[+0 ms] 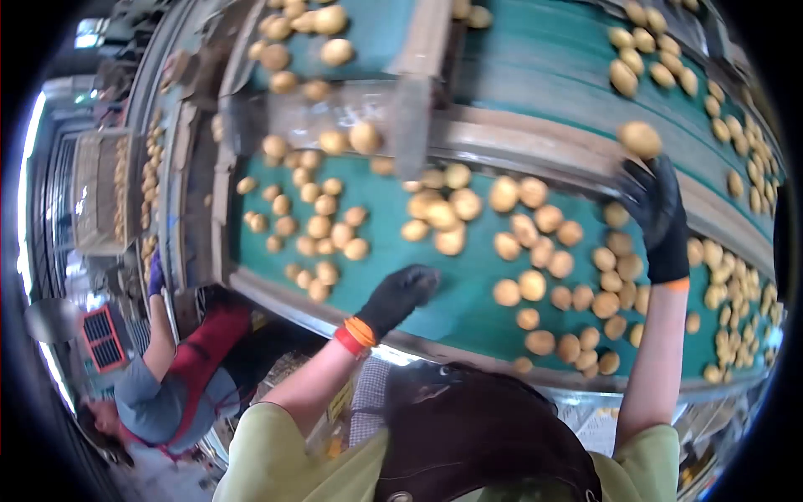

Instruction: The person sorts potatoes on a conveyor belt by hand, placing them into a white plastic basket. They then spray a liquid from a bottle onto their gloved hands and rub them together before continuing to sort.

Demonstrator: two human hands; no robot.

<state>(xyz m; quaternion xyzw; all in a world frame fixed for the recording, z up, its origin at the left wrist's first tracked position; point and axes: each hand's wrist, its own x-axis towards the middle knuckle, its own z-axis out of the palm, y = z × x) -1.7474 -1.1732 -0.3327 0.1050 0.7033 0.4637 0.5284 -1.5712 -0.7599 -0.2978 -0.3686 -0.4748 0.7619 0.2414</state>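
My right hand (657, 205), in a black glove, is raised over the wooden divider between two green belts. A potato (639, 139) is at its fingertips, and the fingers look curled against it, slightly blurred. My left hand (403, 299), also black-gloved, has orange and red bands at the wrist. It hovers above the near green belt (464, 293) with its fingers curled in; whatever may be inside is hidden. Loose potatoes (542, 251) lie on this belt to the right of the left hand and below the right hand. Another group of potatoes (322, 226) lies farther left.
The wooden divider (535, 146) runs between the near belt and the upper belt (535, 67), which carries more potatoes. An upright board (411, 125) juts down near the middle. At lower left, a person (180, 393) in red overalls reaches toward another potato line.
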